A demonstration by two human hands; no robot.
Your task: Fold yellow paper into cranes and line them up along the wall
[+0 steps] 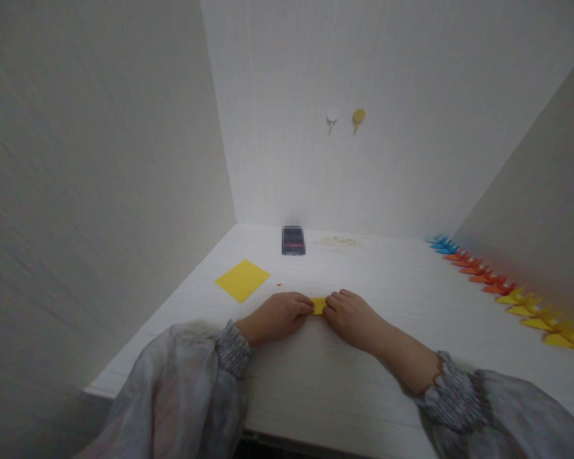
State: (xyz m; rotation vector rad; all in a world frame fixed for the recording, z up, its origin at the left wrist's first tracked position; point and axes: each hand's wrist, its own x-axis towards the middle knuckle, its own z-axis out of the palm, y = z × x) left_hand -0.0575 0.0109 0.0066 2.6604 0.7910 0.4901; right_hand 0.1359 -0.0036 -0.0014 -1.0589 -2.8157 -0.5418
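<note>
Between my two hands is a small piece of folded yellow paper [319,306], close to the table top. My left hand [287,312] grips its left end, with the fingers closed and the thumb along the near side. At the right end, the bent fingers of my right hand [349,315] close on the paper. Only the middle strip of it shows; both ends are hidden under fingers. A flat yellow paper square [242,280] lies on the table, beyond my left hand and to its left.
Along the right wall stands a row of folded paper figures: blue [443,245], orange-red [478,273] and yellow [540,317]. A dark blurred box-like object [293,240] sits at the back of the white table [387,274]. Two hooks [358,116] are on the back wall.
</note>
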